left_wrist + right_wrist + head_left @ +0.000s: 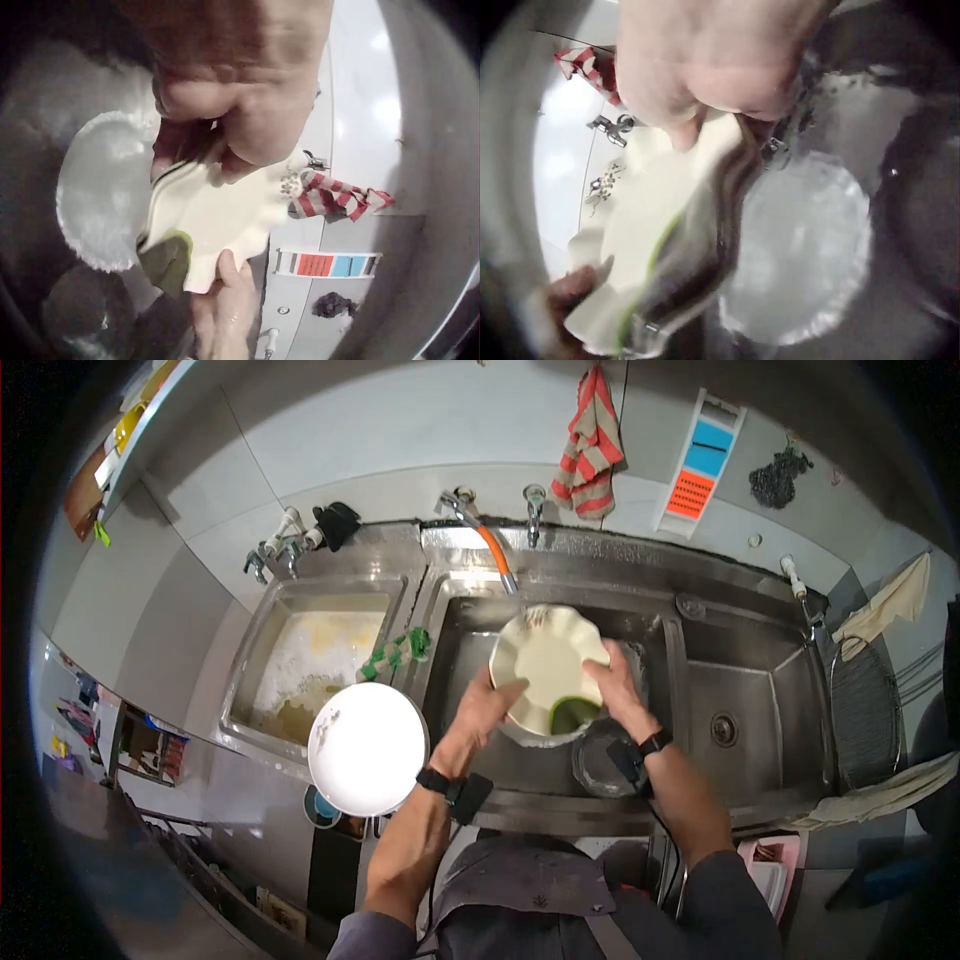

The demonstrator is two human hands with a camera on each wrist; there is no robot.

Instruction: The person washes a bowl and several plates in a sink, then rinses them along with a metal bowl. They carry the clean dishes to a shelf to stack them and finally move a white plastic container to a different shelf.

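Both hands hold a cream scalloped plate [552, 660] tilted over the middle sink basin. Layered edges show along its near rim in the wrist views. A green-edged patch [574, 714] marks its lower right part, and a small dark print its far rim. My left hand [487, 705] grips the left rim, thumb on the upper face. On the right rim, my right hand [615, 682] grips with its thumb on top too; the fingers of both are partly hidden underneath. Below the plate, a pale round shape with a ragged edge [799, 247] lies in the basin.
A dark round bowl [608, 758] sits in the basin's near right. Left of it are a white plate [368, 750], a green-and-white cloth [395, 652] and a soapy basin [310, 650]. An orange-hosed tap [494, 555] hangs over the back; another basin [735, 700] adjoins right.
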